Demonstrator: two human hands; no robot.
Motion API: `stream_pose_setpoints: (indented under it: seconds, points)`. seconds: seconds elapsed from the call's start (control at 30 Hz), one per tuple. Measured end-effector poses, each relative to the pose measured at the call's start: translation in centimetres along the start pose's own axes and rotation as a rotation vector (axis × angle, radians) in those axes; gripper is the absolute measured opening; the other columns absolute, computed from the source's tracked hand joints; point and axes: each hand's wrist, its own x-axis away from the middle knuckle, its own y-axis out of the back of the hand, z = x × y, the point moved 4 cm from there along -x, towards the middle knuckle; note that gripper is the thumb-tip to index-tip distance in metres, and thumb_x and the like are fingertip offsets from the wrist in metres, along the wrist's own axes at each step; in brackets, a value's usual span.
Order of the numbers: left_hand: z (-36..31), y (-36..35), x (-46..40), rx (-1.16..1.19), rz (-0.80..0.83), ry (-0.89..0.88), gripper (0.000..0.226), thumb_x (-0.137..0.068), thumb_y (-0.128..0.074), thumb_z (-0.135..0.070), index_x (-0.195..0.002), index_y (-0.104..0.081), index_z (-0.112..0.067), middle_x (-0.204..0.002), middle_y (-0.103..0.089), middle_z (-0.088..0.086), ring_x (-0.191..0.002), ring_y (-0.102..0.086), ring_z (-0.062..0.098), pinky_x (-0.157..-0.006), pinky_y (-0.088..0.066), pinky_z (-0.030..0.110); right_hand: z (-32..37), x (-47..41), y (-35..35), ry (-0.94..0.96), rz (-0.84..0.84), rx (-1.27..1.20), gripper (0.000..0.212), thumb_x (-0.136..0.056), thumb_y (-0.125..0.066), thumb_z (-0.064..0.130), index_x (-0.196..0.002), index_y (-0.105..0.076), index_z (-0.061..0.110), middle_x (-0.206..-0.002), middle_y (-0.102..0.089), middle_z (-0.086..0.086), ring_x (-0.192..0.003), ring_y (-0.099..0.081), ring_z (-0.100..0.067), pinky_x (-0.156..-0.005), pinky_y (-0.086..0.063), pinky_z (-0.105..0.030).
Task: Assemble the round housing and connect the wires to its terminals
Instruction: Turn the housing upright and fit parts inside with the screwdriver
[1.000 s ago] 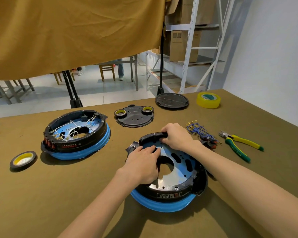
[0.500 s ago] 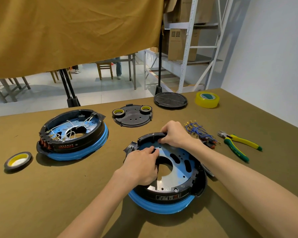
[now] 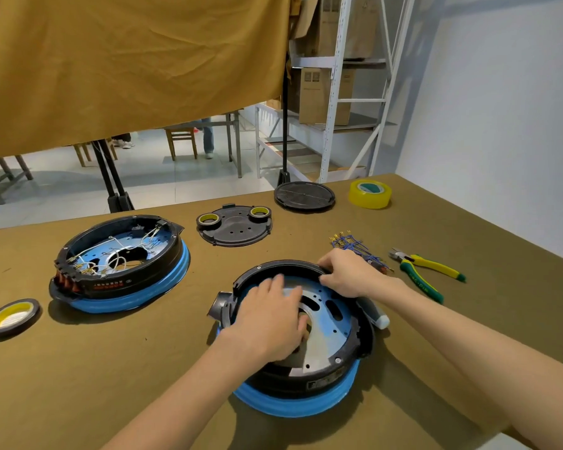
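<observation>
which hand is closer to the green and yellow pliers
Right. The right hand grips the housing's far rim, with the pliers just beyond it; the left hand rests inside the housing, farther away.

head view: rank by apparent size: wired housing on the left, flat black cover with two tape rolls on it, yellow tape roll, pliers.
1. wired housing
2. flat black cover
3. pliers and yellow tape roll: unsure. The pliers look longer but thin, the roll is bulkier and farther from the camera.
</observation>
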Motion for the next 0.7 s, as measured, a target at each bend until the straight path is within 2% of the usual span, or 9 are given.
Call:
stream_pose_setpoints:
  seconds: [0.07, 0.13, 0.17, 0.23, 0.3, 0.33, 0.43, 0.57, 0.7]
  points:
    - [-1.5, 0.4, -0.7, 0.040, -0.008, -0.177, 0.057, -0.108, -0.034, -0.048, -0.160, -0.029, -0.026, -0.168, -0.021, 0.011, -0.155, -0.019, 0.030, -0.124, -0.019, 0.045, 1.7, -0.2, 0.5, 0.112, 0.004, -0.061, 0.013, -0.093, -0.065, 0.012, -0.082, -0.071, 0.010, -0.071, -0.066, -0.005, -0.067, -0.055, -0.018, -0.064, -0.045, -0.033]
    - [-1.9, -0.3, -0.9, 0.077, 0.025, -0.235, 0.054, -0.109, -0.032, -0.046, -0.159, -0.031, -0.025, -0.165, -0.030, 0.009, -0.154, -0.024, 0.027, -0.123, -0.024, 0.043, 3.0, -0.5, 0.9, 0.125, 0.078, -0.093, 0.008, -0.090, -0.069, 0.013, -0.090, -0.077, 0.016, -0.080, -0.072, 0.001, -0.073, -0.062, -0.016, -0.069, -0.053, -0.031]
    - [-1.8, -0.8, -0.9, 0.078, 0.026, -0.230, 0.054, -0.110, -0.030, -0.045, -0.160, -0.029, -0.024, -0.166, -0.028, 0.009, -0.155, -0.022, 0.027, -0.125, -0.023, 0.042, 3.1, -0.8, 1.1, 0.096, 0.130, -0.073, 0.009, -0.089, -0.069, 0.014, -0.090, -0.077, 0.016, -0.082, -0.072, 0.000, -0.074, -0.063, -0.017, -0.067, -0.054, -0.031]
    - [-1.4, -1.9, -0.7, 0.081, 0.013, -0.202, 0.055, -0.110, -0.027, -0.045, -0.162, -0.023, -0.025, -0.171, -0.017, 0.009, -0.158, -0.013, 0.025, -0.127, -0.016, 0.042, 2.7, -0.7, 1.0, 0.019, 0.199, 0.051, 0.014, -0.088, -0.066, 0.016, -0.074, -0.065, 0.015, -0.069, -0.061, -0.004, -0.063, -0.054, -0.022, -0.054, -0.043, -0.029]
    - [-1.3, -2.3, -0.6, 0.109, 0.018, -0.182, 0.057, -0.110, -0.023, -0.047, -0.163, -0.019, -0.027, -0.172, -0.010, 0.009, -0.158, -0.009, 0.024, -0.128, -0.013, 0.042, 2.2, -0.3, 0.7, -0.039, 0.173, 0.170, 0.028, -0.087, -0.060, 0.011, -0.064, -0.045, 0.012, -0.061, -0.045, -0.006, -0.056, -0.040, -0.025, -0.050, -0.030, -0.029]
    - [-1.3, -2.3, -0.8, 0.121, 0.031, -0.180, 0.057, -0.110, -0.021, -0.049, -0.163, -0.018, -0.027, -0.172, -0.010, 0.010, -0.159, -0.009, 0.024, -0.128, -0.013, 0.041, 2.0, -0.1, 0.5, -0.047, 0.147, 0.188, 0.029, -0.087, -0.057, 0.008, -0.064, -0.041, 0.012, -0.061, -0.042, -0.007, -0.055, -0.039, -0.025, -0.050, -0.029, -0.029]
    - [-1.4, -2.0, -1.2, 0.138, 0.067, -0.176, 0.059, -0.109, -0.020, -0.051, -0.164, -0.018, -0.027, -0.172, -0.010, 0.011, -0.159, -0.008, 0.025, -0.129, -0.013, 0.042, 2.0, 0.3, 0.7, -0.028, 0.123, 0.218, 0.028, -0.090, -0.057, 0.006, -0.066, -0.043, 0.012, -0.066, -0.045, -0.007, -0.060, -0.046, -0.027, -0.053, -0.035, -0.031]
    - [-1.0, -2.2, -0.9, 0.150, 0.062, -0.172, 0.058, -0.109, -0.022, -0.050, -0.164, -0.016, -0.029, -0.172, -0.009, 0.009, -0.159, -0.008, 0.024, -0.128, -0.012, 0.038, 2.7, 0.1, 1.1, -0.004, 0.120, 0.262, 0.035, -0.088, -0.059, 0.001, -0.066, -0.037, 0.017, -0.069, -0.041, -0.004, -0.058, -0.043, -0.022, -0.049, -0.032, -0.029]
    - [-0.8, -1.7, -1.5, 0.097, 0.083, -0.135, 0.059, -0.111, -0.023, -0.045, -0.165, -0.012, -0.025, -0.172, -0.008, 0.012, -0.158, -0.008, 0.027, -0.128, -0.014, 0.040, 3.5, -0.1, 0.9, 0.004, 0.067, 0.294, 0.028, -0.089, -0.055, -0.004, -0.070, -0.042, 0.012, -0.073, -0.049, -0.010, -0.061, -0.049, -0.028, -0.052, -0.037, -0.032]
